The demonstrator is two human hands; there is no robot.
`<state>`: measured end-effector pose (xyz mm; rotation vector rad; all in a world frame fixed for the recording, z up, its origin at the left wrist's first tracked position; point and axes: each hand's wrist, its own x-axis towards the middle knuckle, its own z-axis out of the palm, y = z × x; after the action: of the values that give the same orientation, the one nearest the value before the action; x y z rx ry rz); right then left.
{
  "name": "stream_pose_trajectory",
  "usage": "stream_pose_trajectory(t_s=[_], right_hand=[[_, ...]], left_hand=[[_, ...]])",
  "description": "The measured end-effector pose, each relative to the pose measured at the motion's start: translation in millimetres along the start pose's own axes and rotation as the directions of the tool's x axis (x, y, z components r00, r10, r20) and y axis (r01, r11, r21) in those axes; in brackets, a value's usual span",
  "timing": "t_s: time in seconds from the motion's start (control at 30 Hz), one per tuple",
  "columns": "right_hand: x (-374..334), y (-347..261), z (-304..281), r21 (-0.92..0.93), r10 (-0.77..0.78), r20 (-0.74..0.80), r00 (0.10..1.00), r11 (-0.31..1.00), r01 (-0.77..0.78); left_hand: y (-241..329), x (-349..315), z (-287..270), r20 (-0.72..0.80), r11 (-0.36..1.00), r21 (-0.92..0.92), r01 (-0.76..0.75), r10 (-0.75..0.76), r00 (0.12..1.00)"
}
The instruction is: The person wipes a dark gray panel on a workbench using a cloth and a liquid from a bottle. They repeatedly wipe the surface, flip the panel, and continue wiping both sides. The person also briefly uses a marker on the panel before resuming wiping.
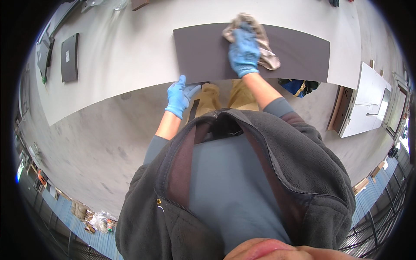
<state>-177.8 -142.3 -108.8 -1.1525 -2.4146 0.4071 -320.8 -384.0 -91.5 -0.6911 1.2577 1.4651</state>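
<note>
A dark grey flat panel (199,52) lies along the near edge of a pale table (130,47). My right hand (245,51), in a blue glove, presses a crumpled beige cloth (269,56) onto the middle of the panel. The hand is closed on the cloth, which spreads out on both sides of it and is slightly blurred. My left hand (178,96), also gloved in blue, is at the panel's near left corner. Its fingers are stretched and apart, one tip up at the table edge and others pointing right just below it.
A smaller dark panel with a white label (69,57) lies on the table's left part, near grey metal-looking parts (44,56). Clear plastic wrap (106,4) sits at the far left. Right of me, white boards (368,104) stand on the floor beside a dark bundle (298,87).
</note>
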Motion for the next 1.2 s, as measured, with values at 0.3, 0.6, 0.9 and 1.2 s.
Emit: stream_pose_trajectory(t_s=[0.3,0.6,0.9,1.2], right_hand=[[-108.6,-76.6,-33.1,0.370,-0.490,0.117,0.864,0.829,0.420],[-183.7,-0.4,-108.2,0.575,0.491,0.784,0.379,-0.346,-0.741],[-238.8,74.0,-156.3,0.690,0.682,0.688,0.246,-0.511,-0.512],[-264.0,135.5,-231.5,0.912,0.747,0.341,0.570,-0.117,-0.392]], left_hand=[[-6.4,31.4,-22.8,0.085,1.000,-0.015,0.022,-0.021,0.996],[-6.6,-44.3,26.7,-0.023,0.671,0.556,-0.491,0.602,0.798],[-225.0,-54.8,61.1,0.946,-0.246,0.301,-0.921,-0.043,0.320],[-242.2,-77.4,109.4,0.542,0.323,0.756,-0.570,0.179,0.821]])
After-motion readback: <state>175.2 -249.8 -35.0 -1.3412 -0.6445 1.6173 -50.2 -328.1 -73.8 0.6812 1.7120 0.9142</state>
